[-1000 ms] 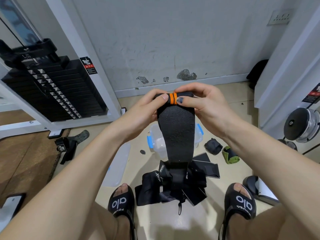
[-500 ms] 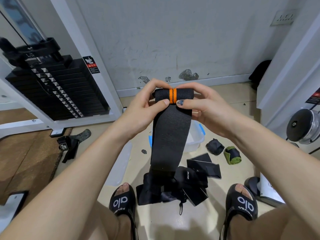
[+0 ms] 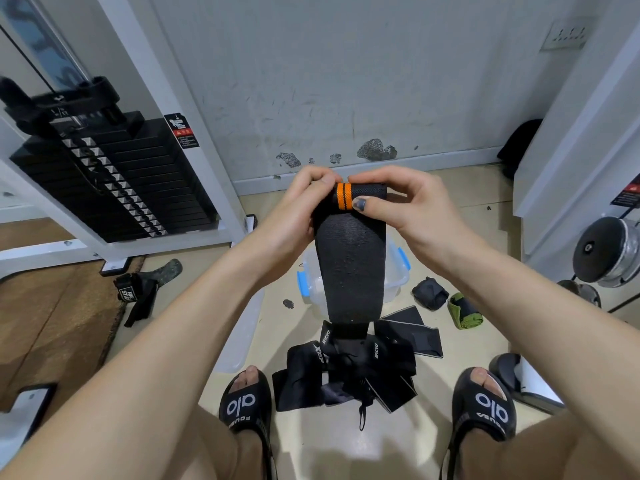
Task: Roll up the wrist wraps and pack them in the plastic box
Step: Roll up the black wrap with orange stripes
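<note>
A black wrist wrap with two orange stripes [image 3: 349, 258] hangs down in front of me, its top end rolled. My left hand [image 3: 294, 216] grips the roll's left end, and my right hand [image 3: 405, 209] pinches its right end with the thumb under the stripes. Behind the hanging strip, a clear plastic box with blue clips [image 3: 394, 271] stands open on the floor. A heap of loose black wraps [image 3: 349, 368] lies between my feet. Right of the box lie a rolled black wrap [image 3: 429, 292] and a rolled green wrap [image 3: 464, 311].
The box's clear lid [image 3: 242, 334] lies on the floor left of the heap. A black strap with a grey pad [image 3: 138, 289] lies by the weight stack machine [image 3: 104, 174]. Dumbbells [image 3: 606, 251] stand at the right. My feet are in black sandals [image 3: 246, 400].
The roll at the top has grown a little thicker, and the strip's free end has risen off the heap. The hanging part has swung back to the right, over the box.
</note>
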A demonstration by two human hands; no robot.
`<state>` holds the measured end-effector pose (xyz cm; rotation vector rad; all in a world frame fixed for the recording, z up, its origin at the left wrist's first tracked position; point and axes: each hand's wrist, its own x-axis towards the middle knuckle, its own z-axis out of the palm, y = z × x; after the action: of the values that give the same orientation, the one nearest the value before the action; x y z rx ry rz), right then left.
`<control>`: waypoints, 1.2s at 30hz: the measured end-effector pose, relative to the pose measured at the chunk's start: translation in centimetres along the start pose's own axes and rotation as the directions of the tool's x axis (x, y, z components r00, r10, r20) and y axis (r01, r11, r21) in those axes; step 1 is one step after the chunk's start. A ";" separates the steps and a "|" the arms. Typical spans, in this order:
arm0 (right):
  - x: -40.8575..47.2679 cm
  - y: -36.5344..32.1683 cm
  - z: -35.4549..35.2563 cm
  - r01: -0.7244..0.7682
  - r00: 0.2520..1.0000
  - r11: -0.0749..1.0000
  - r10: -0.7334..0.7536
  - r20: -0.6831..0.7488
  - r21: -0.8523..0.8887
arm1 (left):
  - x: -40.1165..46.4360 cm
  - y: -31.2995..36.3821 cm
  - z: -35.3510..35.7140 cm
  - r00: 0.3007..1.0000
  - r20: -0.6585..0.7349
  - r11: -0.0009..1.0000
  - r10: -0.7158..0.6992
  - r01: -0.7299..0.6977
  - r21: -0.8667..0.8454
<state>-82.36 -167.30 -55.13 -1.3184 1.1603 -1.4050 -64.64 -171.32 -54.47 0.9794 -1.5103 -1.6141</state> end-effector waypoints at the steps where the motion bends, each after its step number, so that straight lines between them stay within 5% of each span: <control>1: -0.2 0.0 0.1 0.010 1.000 1.000 -0.010 0.002 -0.004 | 0.1 -0.2 0.0 1.000 -0.025 0.999 -0.019 0.020 0.039; 7: -0.2 0.0 0.0 0.004 1.000 1.000 -0.004 0.028 0.004 | 0.0 0.0 -0.7 0.999 0.035 0.999 0.036 -0.037 0.032; 13: 0.3 0.1 -0.6 -0.240 0.964 0.952 0.212 0.158 0.190 | -0.5 0.1 -1.2 0.992 0.101 0.994 0.081 -0.087 0.066; 18: 0.3 -0.2 -0.1 -0.151 0.987 0.969 0.137 0.082 0.197 | -0.6 -0.1 -1.1 0.986 0.069 0.973 0.153 -0.163 0.166; 24: 0.2 0.0 0.0 -0.065 0.998 0.994 0.063 0.024 0.085 | -0.2 -0.5 -0.7 0.996 -0.060 0.930 0.065 -0.039 0.366; 29: -0.1 0.2 0.3 -0.027 1.000 0.997 0.027 0.000 0.067 | 0.3 -0.7 -0.3 0.994 -0.110 0.956 -0.021 0.053 0.289; 36: -0.1 0.3 0.1 -0.078 0.996 0.994 0.075 0.043 0.074 | 0.0 -0.4 -0.5 0.992 -0.072 0.979 0.105 -0.090 0.184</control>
<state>-82.26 -167.26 -55.44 -1.2311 1.1094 -1.3482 -64.17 -171.57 -54.86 1.0387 -1.6440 -1.3706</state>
